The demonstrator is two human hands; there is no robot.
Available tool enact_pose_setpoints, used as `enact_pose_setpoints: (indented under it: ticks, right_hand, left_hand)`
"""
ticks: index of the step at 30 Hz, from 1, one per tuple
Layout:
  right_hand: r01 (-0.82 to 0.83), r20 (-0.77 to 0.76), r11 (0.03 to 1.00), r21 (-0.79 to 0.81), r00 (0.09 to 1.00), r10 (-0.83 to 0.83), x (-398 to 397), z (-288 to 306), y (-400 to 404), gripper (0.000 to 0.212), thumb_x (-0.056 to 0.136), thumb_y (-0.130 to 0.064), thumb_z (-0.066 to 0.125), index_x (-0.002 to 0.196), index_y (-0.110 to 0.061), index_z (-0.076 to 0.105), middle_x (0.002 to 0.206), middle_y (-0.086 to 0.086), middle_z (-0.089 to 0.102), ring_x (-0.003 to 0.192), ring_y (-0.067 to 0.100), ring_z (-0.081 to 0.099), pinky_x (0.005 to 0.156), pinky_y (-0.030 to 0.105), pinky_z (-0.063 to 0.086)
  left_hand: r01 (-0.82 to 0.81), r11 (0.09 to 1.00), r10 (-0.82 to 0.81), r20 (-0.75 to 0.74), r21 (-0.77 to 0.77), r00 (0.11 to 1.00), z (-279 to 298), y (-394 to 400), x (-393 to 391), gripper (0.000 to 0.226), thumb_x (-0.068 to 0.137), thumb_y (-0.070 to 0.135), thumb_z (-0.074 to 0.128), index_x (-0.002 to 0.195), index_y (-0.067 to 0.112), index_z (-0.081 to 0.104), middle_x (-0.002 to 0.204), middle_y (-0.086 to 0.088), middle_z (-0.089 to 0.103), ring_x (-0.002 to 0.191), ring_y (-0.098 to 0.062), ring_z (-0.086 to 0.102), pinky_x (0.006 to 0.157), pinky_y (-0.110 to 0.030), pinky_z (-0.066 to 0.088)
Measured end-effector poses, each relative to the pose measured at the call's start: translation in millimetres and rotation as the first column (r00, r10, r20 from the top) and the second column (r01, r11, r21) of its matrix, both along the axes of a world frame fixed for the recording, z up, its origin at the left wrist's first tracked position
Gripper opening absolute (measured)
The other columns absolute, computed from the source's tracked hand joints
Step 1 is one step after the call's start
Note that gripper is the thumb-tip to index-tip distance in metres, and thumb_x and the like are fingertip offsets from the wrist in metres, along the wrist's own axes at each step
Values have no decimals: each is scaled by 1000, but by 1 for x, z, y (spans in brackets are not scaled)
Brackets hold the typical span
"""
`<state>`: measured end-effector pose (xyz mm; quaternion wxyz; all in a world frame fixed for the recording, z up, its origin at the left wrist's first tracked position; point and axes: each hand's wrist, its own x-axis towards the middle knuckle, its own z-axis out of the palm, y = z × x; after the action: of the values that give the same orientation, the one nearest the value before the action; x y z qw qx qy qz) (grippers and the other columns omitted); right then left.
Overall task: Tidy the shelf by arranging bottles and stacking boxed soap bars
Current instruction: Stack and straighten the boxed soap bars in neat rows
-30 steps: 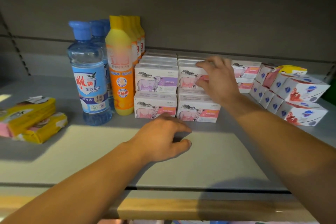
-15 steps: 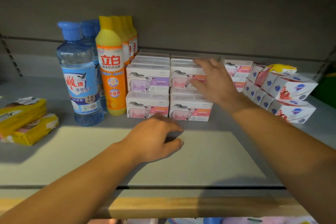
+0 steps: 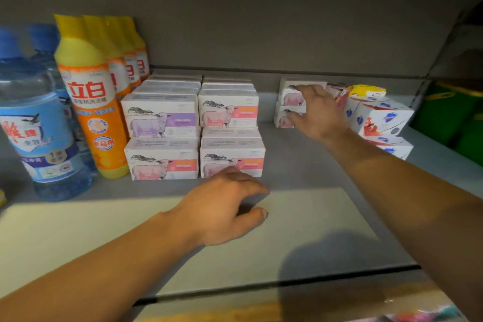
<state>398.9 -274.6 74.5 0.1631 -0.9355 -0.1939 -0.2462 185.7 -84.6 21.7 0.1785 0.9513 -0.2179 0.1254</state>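
Right hand (image 3: pixel 317 112) reaches to the short stack of sheep-printed soap boxes (image 3: pixel 288 98) at the back right, fingers spread against them; whether they grip is hard to tell. Left hand (image 3: pixel 222 206) rests loosely open on the shelf (image 3: pixel 313 217), just before the front soap boxes (image 3: pixel 231 155) beside the orange bottles (image 3: pixel 90 102).

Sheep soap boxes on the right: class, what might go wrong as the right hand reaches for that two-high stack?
1. The right hand is spread over the two-high stack; a loose grip may topple the upper box.
2. The tilted white boxes lie close beside it; a nudge might slide them.
3. The yellow pack perched on them could fall.
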Motion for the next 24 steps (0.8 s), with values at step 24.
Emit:
enact_pose_setpoints:
  ticks: [24]
  right_hand:
    - [148,184,984,-103,975,-128,29,25,15,67,78,-52,74,125,-13,47,123,16,61,116,39,55,101,44,36]
  left_hand:
    - [7,993,-4,20,-119,1000,-7,5,8,38,84,45,63,118,29,67,122,16,64,118,-5,52,101,-26,41]
